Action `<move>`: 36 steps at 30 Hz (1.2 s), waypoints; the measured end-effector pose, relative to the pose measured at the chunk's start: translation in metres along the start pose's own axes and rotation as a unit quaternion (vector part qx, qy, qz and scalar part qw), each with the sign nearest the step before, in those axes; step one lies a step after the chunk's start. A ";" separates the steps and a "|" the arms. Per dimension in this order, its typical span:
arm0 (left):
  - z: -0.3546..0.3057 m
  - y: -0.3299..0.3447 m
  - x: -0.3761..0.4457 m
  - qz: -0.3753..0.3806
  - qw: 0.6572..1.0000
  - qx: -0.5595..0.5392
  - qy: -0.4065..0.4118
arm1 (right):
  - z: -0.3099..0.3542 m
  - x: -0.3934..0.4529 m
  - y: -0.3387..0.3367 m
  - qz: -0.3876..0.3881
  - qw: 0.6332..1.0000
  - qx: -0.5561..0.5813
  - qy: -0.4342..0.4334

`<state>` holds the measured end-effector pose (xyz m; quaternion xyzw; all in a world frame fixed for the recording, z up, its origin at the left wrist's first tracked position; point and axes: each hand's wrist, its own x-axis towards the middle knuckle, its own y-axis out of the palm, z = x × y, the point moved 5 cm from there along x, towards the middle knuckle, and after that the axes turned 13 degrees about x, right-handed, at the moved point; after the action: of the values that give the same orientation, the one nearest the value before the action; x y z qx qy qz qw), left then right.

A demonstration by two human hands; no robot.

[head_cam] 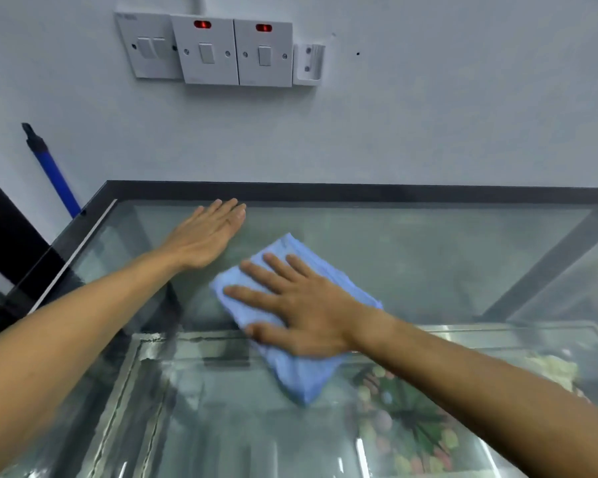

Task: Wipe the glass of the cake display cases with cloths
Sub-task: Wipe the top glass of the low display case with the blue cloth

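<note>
Right hand [301, 305]: laid flat on the cloth [297, 326], fingers straight and spread, pointing left; nothing is gripped, the cloth is only pressed down.
Left hand [208, 236]: laid flat on the bare glass [428, 263], fingers straight and held together, pointing to the wall [428, 125].
Cloth: blue, folded, spread on the glass top just right of the left hand.
Arms: both stretched forward over the case.
Wall: three switches [208, 50] are mounted above.

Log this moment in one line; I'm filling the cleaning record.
step: wiping case top | right hand: flat on blue cloth | left hand: flat on glass top | cake: inside
</note>
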<state>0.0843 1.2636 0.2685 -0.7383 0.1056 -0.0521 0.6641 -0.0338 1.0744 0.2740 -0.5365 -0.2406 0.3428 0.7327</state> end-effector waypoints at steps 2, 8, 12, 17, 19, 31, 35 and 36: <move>-0.001 -0.001 -0.001 0.003 1.000 0.010 0.002 | 0.020 -0.086 0.003 0.014 0.995 0.019 -0.098; 0.000 0.004 0.002 0.006 0.999 0.048 0.003 | -0.203 -0.164 -0.070 -0.059 0.975 0.023 0.214; -0.002 0.003 -0.001 -0.007 1.000 0.026 -0.002 | -0.281 -0.070 -0.092 -0.130 0.900 0.023 0.416; 0.004 -0.002 0.000 -0.041 0.998 -0.027 -0.041 | -0.121 0.092 -0.043 -0.069 0.961 0.033 0.266; 0.009 -0.004 -0.001 -0.056 0.994 -0.074 -0.060 | -0.043 0.089 -0.015 -0.031 0.988 0.012 0.151; 0.078 -0.009 -0.047 0.017 0.999 0.039 0.032 | -0.198 -0.109 -0.069 -0.086 0.946 0.023 0.312; 0.078 -0.011 -0.048 -0.002 0.999 0.035 0.006 | -0.208 0.013 -0.072 -0.114 0.902 0.025 0.416; 0.078 -0.010 -0.047 0.001 0.999 0.033 0.002 | -0.188 0.048 -0.066 -0.103 0.910 0.027 0.400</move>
<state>0.0566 1.3506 0.2727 -0.7157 0.1057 -0.0567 0.6880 0.1489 0.9817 0.2776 -0.5807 0.0281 0.0288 0.8131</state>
